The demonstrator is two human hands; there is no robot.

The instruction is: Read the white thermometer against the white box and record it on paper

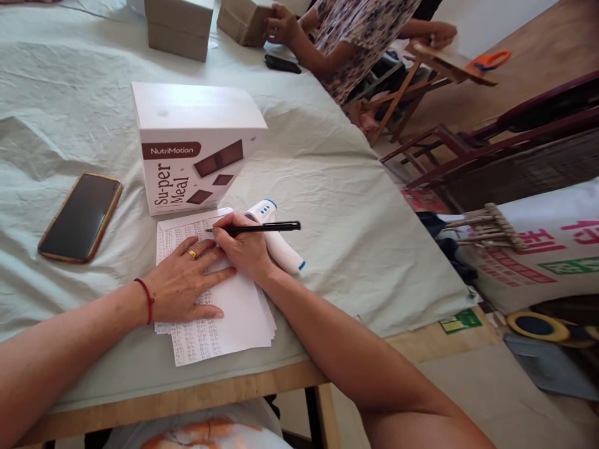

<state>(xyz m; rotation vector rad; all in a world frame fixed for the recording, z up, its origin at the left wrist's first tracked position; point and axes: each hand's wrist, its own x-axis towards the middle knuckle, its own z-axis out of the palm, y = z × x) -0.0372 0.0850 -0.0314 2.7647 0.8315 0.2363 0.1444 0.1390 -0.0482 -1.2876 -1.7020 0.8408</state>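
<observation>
My right hand (246, 247) grips a black pen (271, 227), its tip at the upper part of a stack of paper sheets (238, 315). Columns of small handwriting cover the left side of the sheets. Flat on the paper lies my left hand (191, 280), fingers spread, with a gold ring and a red cord at the wrist. Behind the sheets stands a white "NutriMotion Su-per Meal" box (201, 112). A white and blue handheld device like an infrared thermometer (287, 251) lies beside my right hand, partly hidden by it.
A smartphone (82, 216) lies left of the box on the pale green cloth (337, 237). Cardboard boxes (178, 28) stand at the back, where another person (346, 43) touches one. A black object (282, 63) lies nearby. Right of the table are a chair (468, 149) and a printed sack (552, 243).
</observation>
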